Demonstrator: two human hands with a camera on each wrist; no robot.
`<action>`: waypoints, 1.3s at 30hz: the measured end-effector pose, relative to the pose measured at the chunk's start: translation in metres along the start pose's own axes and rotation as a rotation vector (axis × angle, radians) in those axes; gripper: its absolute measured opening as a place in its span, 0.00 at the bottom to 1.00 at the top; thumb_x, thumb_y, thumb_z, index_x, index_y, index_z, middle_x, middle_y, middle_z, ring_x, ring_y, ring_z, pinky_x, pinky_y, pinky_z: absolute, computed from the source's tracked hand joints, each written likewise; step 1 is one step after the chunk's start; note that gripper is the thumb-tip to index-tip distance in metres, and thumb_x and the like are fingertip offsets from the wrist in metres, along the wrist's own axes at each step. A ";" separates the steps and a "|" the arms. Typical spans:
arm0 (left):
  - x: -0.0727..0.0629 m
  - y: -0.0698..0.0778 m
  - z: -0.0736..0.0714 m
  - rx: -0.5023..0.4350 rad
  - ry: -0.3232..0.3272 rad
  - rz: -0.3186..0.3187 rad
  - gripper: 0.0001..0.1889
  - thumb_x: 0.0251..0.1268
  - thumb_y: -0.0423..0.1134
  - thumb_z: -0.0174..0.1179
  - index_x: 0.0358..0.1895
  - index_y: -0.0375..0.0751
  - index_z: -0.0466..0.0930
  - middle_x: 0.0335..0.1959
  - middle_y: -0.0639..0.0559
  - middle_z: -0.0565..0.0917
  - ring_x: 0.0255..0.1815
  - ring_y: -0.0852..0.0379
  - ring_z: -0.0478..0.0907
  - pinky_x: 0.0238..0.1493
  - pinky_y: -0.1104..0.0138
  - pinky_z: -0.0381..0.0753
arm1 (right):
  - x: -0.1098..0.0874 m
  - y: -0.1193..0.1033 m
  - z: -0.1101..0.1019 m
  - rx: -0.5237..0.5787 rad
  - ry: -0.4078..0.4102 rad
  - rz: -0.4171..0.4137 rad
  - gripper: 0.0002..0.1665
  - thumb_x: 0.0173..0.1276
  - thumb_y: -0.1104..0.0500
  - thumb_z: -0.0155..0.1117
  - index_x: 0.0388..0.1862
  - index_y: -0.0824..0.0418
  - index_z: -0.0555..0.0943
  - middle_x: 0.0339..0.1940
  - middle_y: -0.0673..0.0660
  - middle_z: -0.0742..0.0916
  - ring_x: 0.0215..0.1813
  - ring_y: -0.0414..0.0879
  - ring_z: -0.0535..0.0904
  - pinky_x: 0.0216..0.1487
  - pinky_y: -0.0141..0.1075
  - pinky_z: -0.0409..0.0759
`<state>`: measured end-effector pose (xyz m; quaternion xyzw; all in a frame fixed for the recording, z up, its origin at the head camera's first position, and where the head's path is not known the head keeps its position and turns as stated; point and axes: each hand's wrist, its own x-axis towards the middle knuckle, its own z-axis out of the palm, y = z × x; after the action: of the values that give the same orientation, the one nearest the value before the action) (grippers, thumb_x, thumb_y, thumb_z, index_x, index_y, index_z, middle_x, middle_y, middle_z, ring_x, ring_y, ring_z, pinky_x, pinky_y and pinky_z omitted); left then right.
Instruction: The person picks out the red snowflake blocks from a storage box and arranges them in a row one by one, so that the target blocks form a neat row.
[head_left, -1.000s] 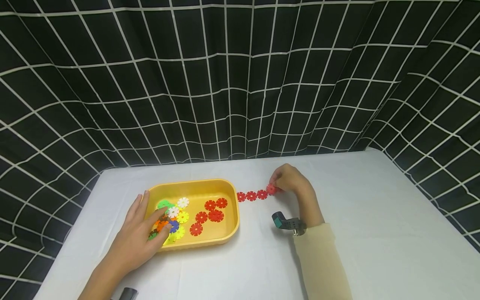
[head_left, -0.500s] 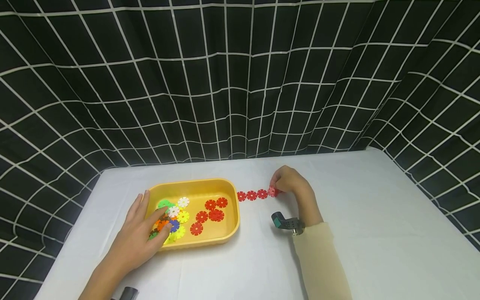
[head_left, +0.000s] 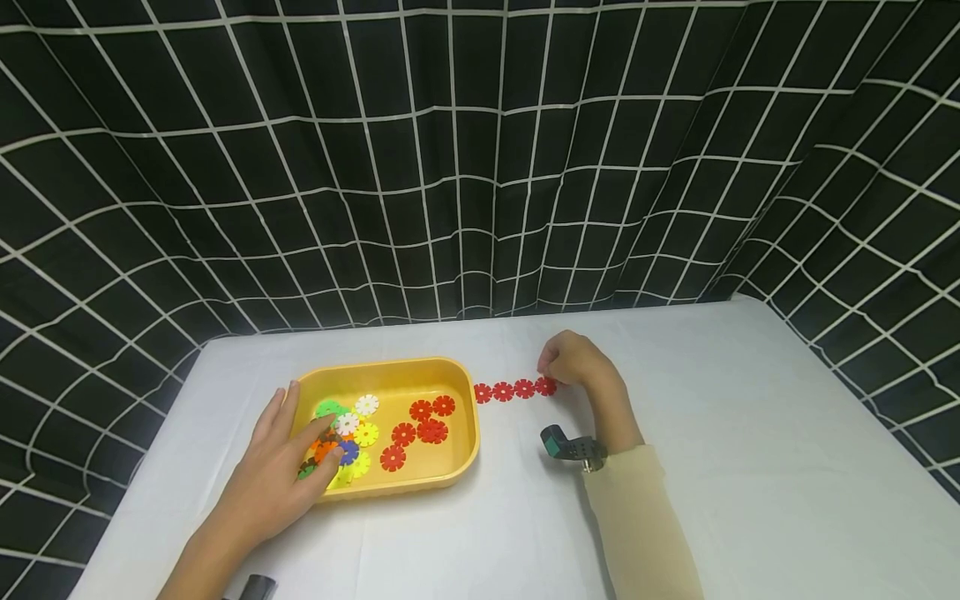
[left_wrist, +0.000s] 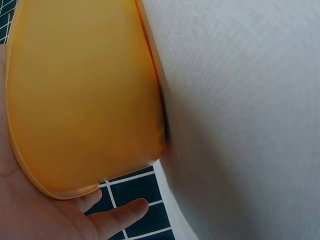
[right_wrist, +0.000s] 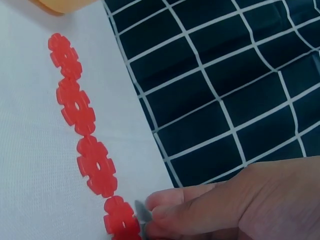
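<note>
My left hand [head_left: 281, 475] lies over the left rim of a yellow plastic tray [head_left: 390, 375]; thumb and forefinger reach over the inside, the other fingers extend along the outside. In the left wrist view the palm borders the tray wall [left_wrist: 85, 95]. Inside, green, white, yellow, orange and blue notched flower discs cluster near the thumb. On the white tabletop, several red notched flower discs [head_left: 502, 391] form a row beyond the tray. My right hand [head_left: 577, 358] has its fingertips bunched right at the edge of the last red disc [right_wrist: 121, 220]; I cannot tell whether they pinch it.
More loose red discs [head_left: 402, 434] lie in the right half of the tray. A black curtain with a white grid [head_left: 480, 167] hangs just behind the table's back edge. The wrist camera mount [head_left: 573, 446] sticks out from my right wrist.
The last red disc, earlier partly covered by my right fingertips, now shows flat at the row's right end, with the fingertips slightly higher. The left hand and tray have stayed put.
</note>
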<state>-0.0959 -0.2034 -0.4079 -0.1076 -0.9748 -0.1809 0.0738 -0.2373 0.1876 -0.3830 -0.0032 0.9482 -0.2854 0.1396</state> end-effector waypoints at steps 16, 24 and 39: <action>0.000 0.000 0.001 0.010 -0.001 -0.010 0.26 0.65 0.51 0.59 0.63 0.42 0.80 0.80 0.34 0.48 0.79 0.33 0.42 0.58 0.27 0.62 | -0.028 -0.066 0.008 -0.091 0.103 -0.187 0.05 0.66 0.61 0.69 0.38 0.61 0.87 0.32 0.55 0.86 0.33 0.49 0.80 0.38 0.37 0.85; 0.000 0.000 0.001 0.010 -0.002 -0.008 0.26 0.65 0.52 0.59 0.63 0.42 0.80 0.80 0.33 0.49 0.78 0.33 0.42 0.59 0.27 0.62 | -0.054 -0.113 0.035 -0.153 0.026 -0.568 0.06 0.66 0.66 0.70 0.41 0.60 0.88 0.34 0.52 0.87 0.34 0.44 0.78 0.37 0.27 0.80; 0.000 -0.001 0.001 -0.002 0.006 0.008 0.26 0.66 0.51 0.59 0.62 0.41 0.81 0.79 0.32 0.49 0.78 0.33 0.42 0.60 0.27 0.60 | -0.059 -0.126 0.095 -0.495 -0.101 -0.620 0.07 0.62 0.66 0.69 0.31 0.54 0.84 0.24 0.47 0.76 0.31 0.42 0.70 0.31 0.29 0.70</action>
<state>-0.0961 -0.2043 -0.4091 -0.1110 -0.9739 -0.1821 0.0775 -0.1646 0.0359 -0.3756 -0.3369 0.9343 -0.0763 0.0884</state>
